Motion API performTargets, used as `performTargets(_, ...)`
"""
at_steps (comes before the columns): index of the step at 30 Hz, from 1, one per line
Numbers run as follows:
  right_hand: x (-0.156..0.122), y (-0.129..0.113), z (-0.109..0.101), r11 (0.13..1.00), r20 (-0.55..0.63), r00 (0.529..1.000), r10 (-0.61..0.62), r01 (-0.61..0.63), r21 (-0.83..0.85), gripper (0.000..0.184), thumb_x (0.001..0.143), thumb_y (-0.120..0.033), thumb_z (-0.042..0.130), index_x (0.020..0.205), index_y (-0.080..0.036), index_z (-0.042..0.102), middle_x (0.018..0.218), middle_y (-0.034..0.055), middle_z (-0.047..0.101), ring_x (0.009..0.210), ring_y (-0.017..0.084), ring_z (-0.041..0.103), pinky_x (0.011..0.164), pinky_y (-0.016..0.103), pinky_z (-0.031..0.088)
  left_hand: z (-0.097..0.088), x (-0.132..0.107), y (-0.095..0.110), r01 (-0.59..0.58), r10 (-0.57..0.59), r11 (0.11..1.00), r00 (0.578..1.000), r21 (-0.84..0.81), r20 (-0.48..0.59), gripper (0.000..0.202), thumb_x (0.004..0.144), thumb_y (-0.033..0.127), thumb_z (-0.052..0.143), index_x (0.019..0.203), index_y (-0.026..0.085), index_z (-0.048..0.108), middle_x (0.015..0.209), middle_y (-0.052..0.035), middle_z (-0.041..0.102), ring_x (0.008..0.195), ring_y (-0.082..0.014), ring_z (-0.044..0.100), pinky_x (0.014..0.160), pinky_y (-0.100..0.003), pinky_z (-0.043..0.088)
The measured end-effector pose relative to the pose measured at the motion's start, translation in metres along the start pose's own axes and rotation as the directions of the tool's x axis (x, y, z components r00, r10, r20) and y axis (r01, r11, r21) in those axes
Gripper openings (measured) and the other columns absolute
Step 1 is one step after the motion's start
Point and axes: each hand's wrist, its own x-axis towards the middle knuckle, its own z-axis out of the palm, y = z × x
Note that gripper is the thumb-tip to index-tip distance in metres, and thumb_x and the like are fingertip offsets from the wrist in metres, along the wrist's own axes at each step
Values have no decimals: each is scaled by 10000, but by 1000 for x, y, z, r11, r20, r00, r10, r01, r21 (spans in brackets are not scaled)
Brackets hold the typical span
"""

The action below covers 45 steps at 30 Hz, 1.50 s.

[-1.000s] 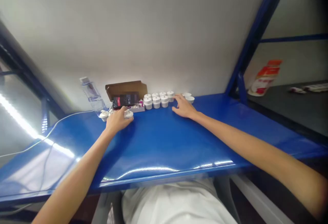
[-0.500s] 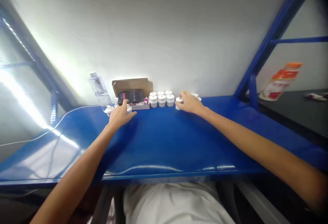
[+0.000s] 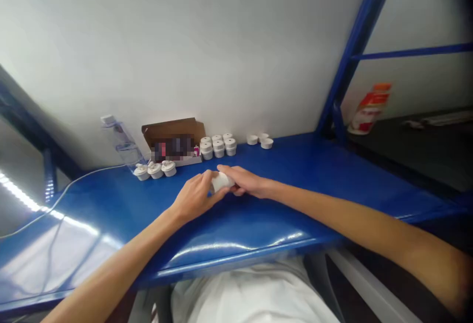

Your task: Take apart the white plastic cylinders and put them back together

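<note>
My left hand (image 3: 195, 196) and my right hand (image 3: 247, 181) meet above the middle of the table. Between them is a white round plastic housing (image 3: 222, 181), tipped on its side, with the fingers of both hands closed around its ends. The fingers cover much of it, so I cannot tell whether it is one part or two joined. Behind my left hand stands a row of three white housings (image 3: 155, 170) with small loose pieces on top. Farther back, several closed white housings (image 3: 219, 148) stand grouped. Three shallow white cups (image 3: 266, 143) sit to their right by the wall.
An open cardboard box (image 3: 173, 128) with blurred contents stands against the wall. Beside it leans a clear bottle (image 3: 127, 145), near a white cable (image 3: 79, 179). A blue frame post (image 3: 347, 57) rises at the right, with an orange-capped bottle (image 3: 370, 109) beyond it.
My left hand has come away from the white housings at the left, and my right hand has left the back right. Both have come together on a white housing. The view has shifted.
</note>
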Motion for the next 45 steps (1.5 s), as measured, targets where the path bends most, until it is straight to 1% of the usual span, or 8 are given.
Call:
performTargets(3,0,1,-7,942,-76,949,-307,291,-166,393,978,-581,457,975,-199,551,782,22,604,632,153,558,551,268,435,-3,7,-6,165,-181,944,983,-286,-29,356,937,556,538,958,201,536,682,3,600,581,-158,570,586,-276,438)
performTargets(6,4,1,-32,584,41,763,-645,526,-618,202,928,-376,606,1052,-216,604,1154,95,658,1089,258,612,935,395,460,-6,15,-19,346,-408,665,910,-662,66,439,954,609,449,850,189,526,572,31,506,457,-119,466,456,-251,370)
performTargets(8,8,5,-58,387,36,698,-716,438,-811,157,914,-289,604,1051,-215,625,1179,105,655,1170,287,579,1016,434,400,-10,19,-30,369,-513,462,853,-807,96,421,912,592,531,869,174,556,632,16,544,491,-116,493,445,-245,379)
performTargets(11,14,18,-98,355,-161,712,-684,132,-925,373,902,-326,631,1255,-214,597,1172,118,659,1095,294,603,975,434,414,-17,22,-45,352,-574,331,812,-876,110,356,812,454,700,1001,168,602,868,-34,664,708,-151,628,590,-262,483)
performTargets(16,21,38,-143,324,-392,728,-562,-242,-914,227,894,-370,613,1039,-199,647,1076,111,710,1086,319,600,948,442,392,-21,22,-55,396,-538,393,831,-830,142,489,658,233,784,1129,171,667,1097,-68,697,955,-194,643,779,-286,472)
performTargets(21,22,42,-154,316,-467,744,-478,-350,-882,184,887,-306,565,1009,-193,643,959,99,723,1005,296,631,884,405,431,-15,20,-56,431,-502,511,852,-744,149,415,651,273,801,1035,170,683,938,-41,704,903,-210,643,838,-336,459)
performTargets(33,32,51,-137,324,-235,883,-406,-101,-941,715,897,-246,497,1582,-215,297,1624,120,348,1445,325,400,1159,524,360,-10,18,-54,498,-484,643,853,-581,195,487,691,423,816,1078,173,655,1054,-76,720,950,-249,680,916,-398,489)
performTargets(45,45,61,-143,409,-210,905,-371,-43,-912,804,901,-224,473,1630,-186,137,1666,151,251,1495,354,323,1184,574,321,-5,18,-55,452,-430,673,883,-585,188,482,699,457,819,1060,178,665,1018,-61,727,890,-223,703,848,-351,524)
